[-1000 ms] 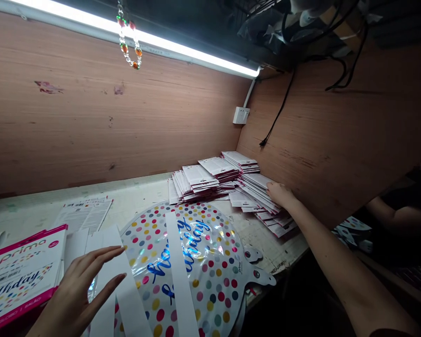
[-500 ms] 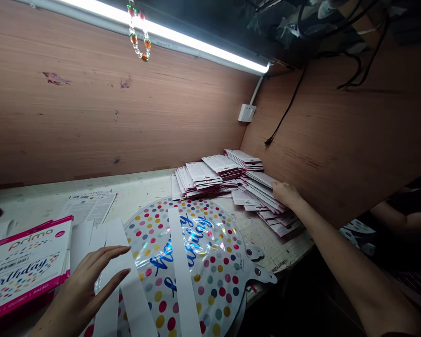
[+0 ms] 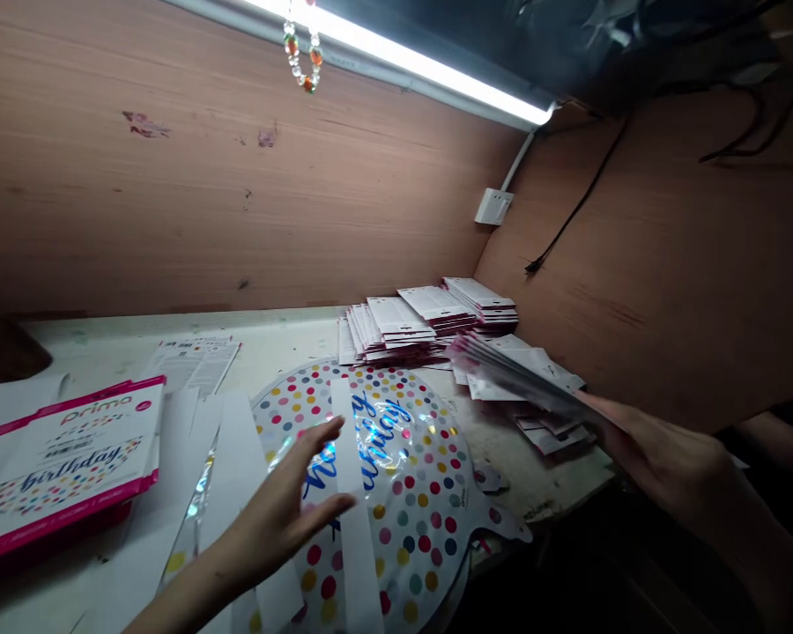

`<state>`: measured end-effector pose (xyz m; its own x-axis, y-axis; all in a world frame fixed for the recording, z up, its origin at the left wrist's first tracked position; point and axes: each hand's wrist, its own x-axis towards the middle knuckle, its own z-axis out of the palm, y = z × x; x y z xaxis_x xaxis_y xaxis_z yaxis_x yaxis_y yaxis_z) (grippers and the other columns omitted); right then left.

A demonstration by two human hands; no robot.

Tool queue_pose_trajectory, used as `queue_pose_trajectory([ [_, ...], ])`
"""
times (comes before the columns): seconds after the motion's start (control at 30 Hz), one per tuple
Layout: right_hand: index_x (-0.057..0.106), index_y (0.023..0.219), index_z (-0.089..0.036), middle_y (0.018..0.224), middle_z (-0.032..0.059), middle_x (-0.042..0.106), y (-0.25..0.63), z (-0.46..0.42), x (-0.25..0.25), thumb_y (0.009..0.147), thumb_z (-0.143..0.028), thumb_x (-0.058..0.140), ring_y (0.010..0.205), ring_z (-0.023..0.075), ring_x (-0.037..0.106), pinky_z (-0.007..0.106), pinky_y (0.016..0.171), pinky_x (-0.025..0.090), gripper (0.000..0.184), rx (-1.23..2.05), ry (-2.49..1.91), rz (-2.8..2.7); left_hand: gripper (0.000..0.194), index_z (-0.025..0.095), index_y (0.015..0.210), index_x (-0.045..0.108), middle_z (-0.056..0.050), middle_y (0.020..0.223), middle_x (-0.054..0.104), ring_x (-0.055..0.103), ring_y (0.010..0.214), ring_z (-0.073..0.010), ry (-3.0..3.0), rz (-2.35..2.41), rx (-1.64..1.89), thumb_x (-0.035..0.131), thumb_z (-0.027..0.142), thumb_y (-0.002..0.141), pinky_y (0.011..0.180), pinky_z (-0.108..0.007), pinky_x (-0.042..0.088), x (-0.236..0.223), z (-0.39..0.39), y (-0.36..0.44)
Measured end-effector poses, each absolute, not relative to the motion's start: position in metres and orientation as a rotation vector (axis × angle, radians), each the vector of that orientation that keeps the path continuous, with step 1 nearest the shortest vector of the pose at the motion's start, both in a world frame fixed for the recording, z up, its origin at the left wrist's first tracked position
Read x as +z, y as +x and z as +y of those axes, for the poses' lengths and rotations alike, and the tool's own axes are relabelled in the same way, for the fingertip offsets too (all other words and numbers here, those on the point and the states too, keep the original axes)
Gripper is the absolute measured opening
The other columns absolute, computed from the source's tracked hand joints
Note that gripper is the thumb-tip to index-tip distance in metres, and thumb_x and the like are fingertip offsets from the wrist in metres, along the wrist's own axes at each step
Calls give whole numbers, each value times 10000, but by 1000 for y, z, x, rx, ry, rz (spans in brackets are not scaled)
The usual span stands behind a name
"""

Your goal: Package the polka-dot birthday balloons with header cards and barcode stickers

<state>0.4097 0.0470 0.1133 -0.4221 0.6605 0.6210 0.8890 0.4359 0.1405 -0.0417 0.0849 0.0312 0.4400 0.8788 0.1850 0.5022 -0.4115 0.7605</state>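
Leftmost lies one pile of pink-edged cards [image 3: 72, 467], then printed papers [image 3: 198, 363]. The left hand [image 3: 284, 511], thumb and fingers spread, is over dotted balloons [image 3: 423, 511], two tails [image 3: 512, 526] showing at the table's edge. Bare table [image 3: 297, 333] separates papers from heaped packets [image 3: 429, 308]. Rightmost, the right hand [image 3: 667, 449] pinches one bundle [image 3: 519, 374], blurred beyond counting, across the heap's right part.

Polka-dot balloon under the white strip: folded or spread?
Spread: the polka-dot balloon lies flat, its broad round outline showing either side of the white strip; near edge out of frame.
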Motion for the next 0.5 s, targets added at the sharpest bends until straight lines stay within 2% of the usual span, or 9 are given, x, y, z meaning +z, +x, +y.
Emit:
queue_pose_trajectory([
  [0.1, 410, 1432, -409, 1226, -43, 677, 378, 30, 100, 901, -217, 510, 974, 231, 713, 352, 783, 611, 574, -276, -1188, -2312, 928, 336, 1535, 65, -88, 1628, 112, 172, 1479, -308, 2024, 1036, 825, 675, 451, 846, 1185, -512, 236, 36, 82, -15],
  [0.17, 430, 1409, -444, 1194, -60, 690, 363, 26, 85, 903, -242, 499, 957, 229, 721, 337, 728, 632, 549, -3, -1150, -2374, 996, 337, 1538, 31, -86, 1635, 54, 91, 1491, -312, 1986, 917, 794, 717, 417, 820, 1200, -520, 169, 34, 84, -6],
  [0.2, 441, 1396, -460, 1175, -68, 697, 357, 25, 77, 902, -237, 492, 955, 226, 722, 329, 721, 638, 544, 125, -1145, -2389, 1013, 333, 1537, 45, -93, 1631, 87, 86, 1491, -315, 1976, 843, 760, 741, 390, 803, 1200, -528, 152, 31, 86, -3],
  [0.27, 468, 1371, -480, 1149, -72, 708, 350, 24, 61, 891, -208, 485, 952, 220, 723, 310, 731, 641, 552, 308, -1148, -2384, 967, 311, 1524, 138, -111, 1586, 260, 146, 1483, -313, 1965, 702, 687, 763, 309, 785, 1196, -538, 144, 23, 89, 2],
  [0.37, 548, 1295, -469, 1112, -45, 728, 345, 20, 41, 870, -217, 524, 911, 226, 733, 306, 727, 640, 494, 410, -1215, -2276, 655, 263, 1412, 375, -109, 1391, 529, 412, 1363, -275, 1885, 596, 670, 687, 217, 839, 1149, -476, 295, 13, 91, 8],
  [0.43, 599, 1217, -418, 1080, -7, 740, 343, 16, 30, 841, -291, 605, 886, 249, 737, 334, 709, 643, 397, 433, -1315, -2079, 463, 241, 1313, 484, -102, 1296, 586, 540, 1228, -246, 1825, 586, 683, 636, 216, 876, 1066, -416, 408, 10, 91, 12],
  [0.5, 639, 1081, -368, 1004, 24, 745, 342, 14, 18, 782, -355, 690, 861, 276, 732, 374, 679, 645, 303, 443, -1374, -1829, 399, 231, 1265, 527, -100, 1260, 598, 577, 1161, -238, 1803, 598, 680, 632, 235, 880, 1014, -392, 450, 9, 91, 14],
])
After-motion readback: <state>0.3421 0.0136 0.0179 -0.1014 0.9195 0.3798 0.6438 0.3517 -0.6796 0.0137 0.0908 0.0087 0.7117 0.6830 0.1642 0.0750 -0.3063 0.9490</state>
